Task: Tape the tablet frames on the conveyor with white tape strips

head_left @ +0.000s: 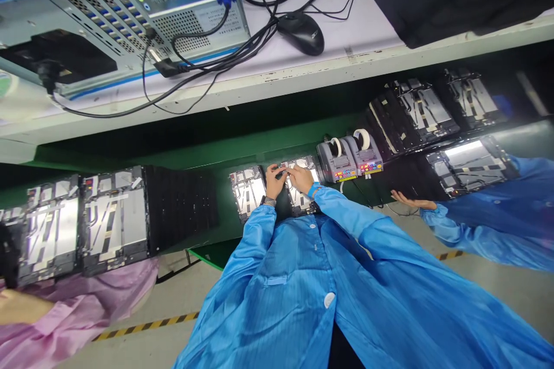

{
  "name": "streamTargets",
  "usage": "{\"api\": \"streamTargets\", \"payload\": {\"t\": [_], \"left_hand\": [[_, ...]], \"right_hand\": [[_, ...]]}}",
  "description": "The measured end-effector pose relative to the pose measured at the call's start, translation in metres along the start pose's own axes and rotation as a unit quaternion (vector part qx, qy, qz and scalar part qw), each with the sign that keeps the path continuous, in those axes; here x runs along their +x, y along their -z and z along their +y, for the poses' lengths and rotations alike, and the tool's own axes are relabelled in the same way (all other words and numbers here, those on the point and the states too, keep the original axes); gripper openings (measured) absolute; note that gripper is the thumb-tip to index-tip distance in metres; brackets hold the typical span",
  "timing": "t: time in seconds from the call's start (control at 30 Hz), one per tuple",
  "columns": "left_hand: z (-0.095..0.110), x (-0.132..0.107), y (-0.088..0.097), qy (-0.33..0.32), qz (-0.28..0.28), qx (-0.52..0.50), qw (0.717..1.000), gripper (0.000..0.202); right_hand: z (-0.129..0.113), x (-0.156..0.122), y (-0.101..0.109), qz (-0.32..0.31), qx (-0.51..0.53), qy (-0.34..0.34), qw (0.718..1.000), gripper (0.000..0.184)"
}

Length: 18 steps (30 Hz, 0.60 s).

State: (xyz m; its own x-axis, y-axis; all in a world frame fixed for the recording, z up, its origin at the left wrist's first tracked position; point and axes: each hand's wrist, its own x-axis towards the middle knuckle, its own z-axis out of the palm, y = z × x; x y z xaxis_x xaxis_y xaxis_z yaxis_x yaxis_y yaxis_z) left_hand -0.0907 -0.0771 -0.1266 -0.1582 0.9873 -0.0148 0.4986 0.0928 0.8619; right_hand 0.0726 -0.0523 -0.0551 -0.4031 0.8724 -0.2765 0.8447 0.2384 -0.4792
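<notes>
My left hand (274, 183) and my right hand (302, 179) meet over the upper left edge of an opened tablet-like device (298, 200) with a silvery inside. Fingers of both hands are pinched together, their tips nearly touching. Whatever lies between them is too small to make out. A second opened device (247, 191), with dark strips across a bright metal plate, lies left of my left hand. Just beyond my right hand stand two grey tape dispensers, a nearer one (340, 164) and a farther one (367, 155), each with a white roll.
Rows of similar devices line the green bench (225, 207), with a dark stack (182, 199) to the left. A co-worker's hand (413, 200) is at right, a pink sleeve (95, 305) at left. Above, a shelf holds a computer case (182, 29), cables and a mouse (302, 33).
</notes>
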Motion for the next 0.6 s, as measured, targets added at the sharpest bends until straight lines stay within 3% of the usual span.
{"api": "streamTargets", "payload": {"t": [0.23,0.4,0.5,0.6], "left_hand": [[-0.006,0.003,0.000,-0.009,-0.003,0.000,1.000,0.022],[-0.001,0.012,0.001,-0.011,-0.012,0.026,1.000,0.016],[0.006,0.019,-0.002,-0.027,-0.011,0.034,0.999,0.017],[0.008,0.020,-0.006,-0.017,-0.011,0.000,1.000,0.023]], "right_hand": [[0.013,-0.005,0.000,-0.038,-0.076,0.056,0.995,0.049],[0.022,-0.009,-0.002,-0.041,-0.058,0.071,0.995,0.051],[0.032,-0.025,-0.001,0.034,0.020,0.041,0.998,0.048],[0.052,-0.059,-0.006,0.185,0.106,-0.037,0.976,0.046]]}}
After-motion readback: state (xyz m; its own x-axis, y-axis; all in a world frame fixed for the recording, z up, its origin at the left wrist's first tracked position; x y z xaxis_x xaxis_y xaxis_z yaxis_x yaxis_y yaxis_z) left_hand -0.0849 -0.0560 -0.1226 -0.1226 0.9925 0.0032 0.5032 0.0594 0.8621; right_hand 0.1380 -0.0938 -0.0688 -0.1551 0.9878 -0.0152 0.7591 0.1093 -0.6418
